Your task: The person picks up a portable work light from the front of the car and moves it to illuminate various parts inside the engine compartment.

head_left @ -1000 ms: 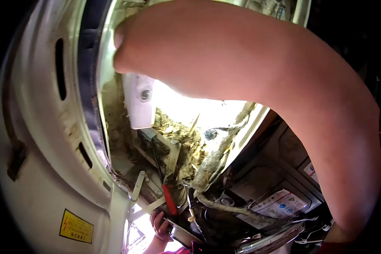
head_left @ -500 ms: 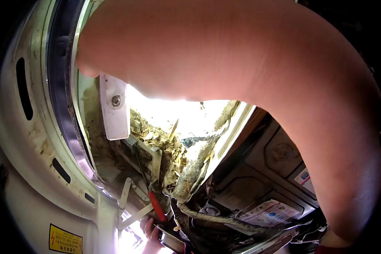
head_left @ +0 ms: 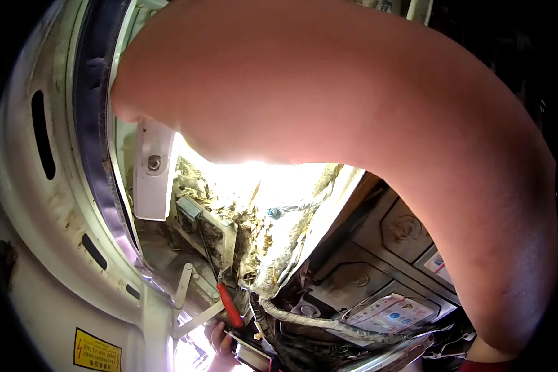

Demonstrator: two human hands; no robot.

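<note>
My right arm (head_left: 328, 93) is bare and very close to the camera. It curves from the red sleeve (head_left: 490, 366) at the lower right across to the upper left. Its far end reaches the door-frame edge beside a white metal bracket (head_left: 152, 180) with a bolt; the fingers are hidden. Low in the view, my left hand (head_left: 218, 339) has curled fingers at the edge of a flat, box-like object (head_left: 253, 356). Whether it grips that object is unclear. Just above it lies a red-handled screwdriver (head_left: 230, 305), its thin shaft pointing up.
A cavity with dry debris (head_left: 251, 235) is brightly lit in the middle. A wrapped wiring harness (head_left: 316, 321) runs below it. Dark battery-like cases (head_left: 347, 279) with warning labels stand right. A white metal panel (head_left: 31, 248) with slots and a yellow high-voltage label (head_left: 97, 351) fills the left.
The view has shifted slightly, and the white bracket now appears a little lower and further left. My right arm's lower edge sits lower. My left hand and the screwdriver are almost unchanged.
</note>
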